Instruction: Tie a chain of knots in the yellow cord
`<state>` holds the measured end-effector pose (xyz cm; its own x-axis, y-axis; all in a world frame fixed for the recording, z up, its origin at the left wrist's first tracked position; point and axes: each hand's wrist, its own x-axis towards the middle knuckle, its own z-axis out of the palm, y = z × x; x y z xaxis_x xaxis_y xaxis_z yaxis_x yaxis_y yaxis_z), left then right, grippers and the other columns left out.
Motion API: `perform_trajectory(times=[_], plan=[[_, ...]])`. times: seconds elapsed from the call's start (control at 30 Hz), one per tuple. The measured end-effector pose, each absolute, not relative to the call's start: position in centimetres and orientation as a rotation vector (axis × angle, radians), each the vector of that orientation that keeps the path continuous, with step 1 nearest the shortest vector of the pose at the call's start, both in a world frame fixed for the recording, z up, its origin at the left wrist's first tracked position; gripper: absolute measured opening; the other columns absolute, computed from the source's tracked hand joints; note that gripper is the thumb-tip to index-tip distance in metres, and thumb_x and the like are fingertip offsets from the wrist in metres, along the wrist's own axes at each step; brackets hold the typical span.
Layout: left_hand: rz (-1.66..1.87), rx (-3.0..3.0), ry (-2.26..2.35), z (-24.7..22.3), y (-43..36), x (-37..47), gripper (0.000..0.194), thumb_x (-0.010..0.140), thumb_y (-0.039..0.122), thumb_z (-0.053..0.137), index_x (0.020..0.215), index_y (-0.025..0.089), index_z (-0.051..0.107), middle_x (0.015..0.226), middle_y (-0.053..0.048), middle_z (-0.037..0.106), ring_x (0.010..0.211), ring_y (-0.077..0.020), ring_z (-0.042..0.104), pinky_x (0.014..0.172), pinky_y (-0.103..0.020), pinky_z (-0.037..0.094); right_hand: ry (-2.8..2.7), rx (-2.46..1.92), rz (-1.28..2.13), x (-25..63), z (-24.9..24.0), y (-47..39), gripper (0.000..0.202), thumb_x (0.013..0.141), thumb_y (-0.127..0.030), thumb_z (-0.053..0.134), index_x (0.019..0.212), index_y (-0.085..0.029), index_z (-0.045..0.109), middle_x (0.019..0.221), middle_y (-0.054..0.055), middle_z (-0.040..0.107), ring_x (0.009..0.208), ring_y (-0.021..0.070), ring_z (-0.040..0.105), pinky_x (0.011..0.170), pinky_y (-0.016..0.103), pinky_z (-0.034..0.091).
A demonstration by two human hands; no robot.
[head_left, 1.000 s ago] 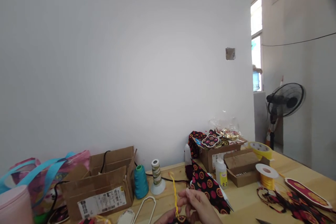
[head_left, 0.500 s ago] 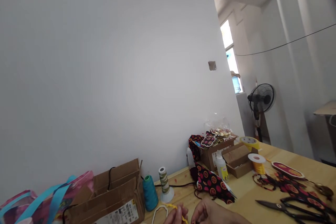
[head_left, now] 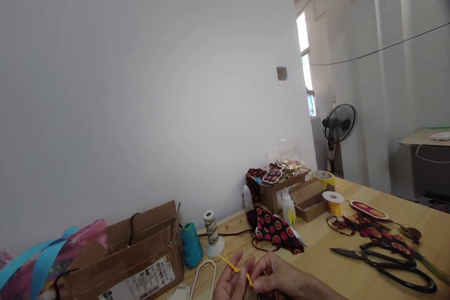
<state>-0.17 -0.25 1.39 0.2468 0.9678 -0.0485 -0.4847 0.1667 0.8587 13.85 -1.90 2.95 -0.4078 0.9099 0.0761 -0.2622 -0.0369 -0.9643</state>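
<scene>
At the bottom centre, my left hand (head_left: pixel 232 280) is closed on a yellow cord (head_left: pixel 237 269), whose thin loose ends stick up to the left. Close beside it on the right, my right hand (head_left: pixel 273 273) pinches the lower end of the same cord. Dark patterned fabric shows just under my right hand. Left of my hands lies a white oval frame (head_left: pixel 204 277). Behind them are a teal thread cone (head_left: pixel 191 246) and a camouflage-coloured thread spool (head_left: pixel 211 228).
Black scissors (head_left: pixel 383 262) lie at the right. Behind are patterned fabric (head_left: pixel 276 230), a glue bottle (head_left: pixel 288 208), a yellow ribbon spool (head_left: pixel 333 202) and small boxes. A large cardboard box (head_left: pixel 140 262) and a pink bag (head_left: pixel 80 255) stand left.
The view has shifted down and to the right. Both hands now show more fully and have come closer together, and more of the yellow cord is visible between them.
</scene>
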Motion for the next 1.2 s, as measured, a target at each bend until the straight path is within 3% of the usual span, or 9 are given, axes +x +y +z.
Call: perform_trajectory(times=[0.2,0.33,0.5,0.57,0.67,0.77,0.87,1.07,1.2], plan=[[1.102,0.747,0.509,2.4,-1.1,-0.1,0.074,0.053,0.022,0.073,0.119,0.023,0.04,0.078,-0.01,0.071,0.074,-0.0235,0.064,0.065,-0.029,0.048,-1.192,-0.83,1.726,13.5,2.7,-2.2,0.011,0.059,-0.019,0.059,0.051,-0.013,0.063,0.038,-0.006,0.046,0.034,0.0029,0.033,0.036,0.015,0.02],[1.081,0.716,0.467,3.1,-1.2,-0.4,0.081,0.056,0.014,0.071,0.124,0.027,0.03,0.076,-0.007,0.071,0.068,-0.0169,0.065,0.061,-0.021,0.048,-1.018,-0.846,1.876,13.6,2.5,-1.7,0.012,0.059,-0.021,0.058,0.049,-0.014,0.057,0.04,-0.006,0.047,0.036,0.0039,0.037,0.039,0.015,0.025],[1.065,0.714,0.388,3.2,-1.1,-0.2,0.087,0.056,0.009,0.071,0.127,0.029,0.023,0.085,-0.007,0.07,0.082,-0.0187,0.063,0.075,-0.025,0.046,-1.009,-0.827,1.873,13.7,2.6,-1.6,0.013,0.059,-0.021,0.059,0.049,-0.014,0.056,0.04,-0.006,0.046,0.037,0.0039,0.036,0.041,0.015,0.025],[1.047,0.725,0.373,2.8,-0.9,-0.2,0.08,0.056,0.006,0.07,0.123,0.03,0.033,0.09,-0.007,0.069,0.085,-0.0188,0.062,0.076,-0.026,0.045,-1.045,-0.812,1.856,13.8,2.8,-1.7,0.013,0.059,-0.022,0.06,0.05,-0.013,0.058,0.04,-0.006,0.046,0.037,0.0035,0.034,0.04,0.015,0.023],[1.011,0.75,0.337,2.1,-0.2,-0.8,0.048,0.06,0.008,0.067,0.102,0.03,0.057,0.094,-0.007,0.068,0.09,-0.0205,0.059,0.08,-0.03,0.044,-1.132,-0.755,1.861,14.0,3.1,-1.7,0.019,0.062,-0.026,0.059,0.049,-0.012,0.056,0.039,-0.006,0.043,0.035,0.0034,0.029,0.037,0.016,0.018],[0.988,0.708,0.306,1.6,0.3,-1.6,0.023,0.073,0.021,0.055,0.092,0.031,0.063,0.1,-0.006,0.066,0.095,-0.0211,0.057,0.083,-0.033,0.042,-1.158,-0.715,1.865,14.2,3.1,-1.5,0.026,0.064,-0.029,0.059,0.045,-0.013,0.05,0.038,-0.007,0.04,0.034,0.0035,0.028,0.037,0.017,0.016],[1.043,0.689,0.244,1.5,0.5,-2.2,0.025,0.079,0.028,0.046,0.099,0.033,0.059,0.107,-0.004,0.062,0.098,-0.0199,0.055,0.083,-0.033,0.043,-1.155,-0.733,1.89,14.3,2.9,-1.5,0.031,0.066,-0.033,0.059,0.045,-0.014,0.047,0.04,-0.006,0.042,0.035,0.0039,0.031,0.038,0.017,0.018],[1.143,0.667,0.263,2.5,0.0,-2.3,0.035,0.075,0.046,0.041,0.103,0.032,0.057,0.111,-0.003,0.059,0.098,-0.0209,0.055,0.081,-0.035,0.045,-1.236,-0.75,1.871,14.5,2.5,-1.6,0.028,0.063,-0.035,0.065,0.053,-0.01,0.056,0.045,-0.005,0.047,0.038,0.002,0.034,0.04,0.015,0.02],[1.253,0.595,0.558,2.8,-0.3,-2.2,0.024,0.076,0.033,0.048,0.093,0.025,0.063,0.092,-0.006,0.068,0.083,-0.0179,0.062,0.069,-0.028,0.051,-1.148,-0.735,1.876,14.9,2.4,-1.3,0.025,0.062,-0.034,0.066,0.059,-0.01,0.059,0.046,-0.005,0.05,0.039,0.003,0.041,0.042,0.015,0.027]])
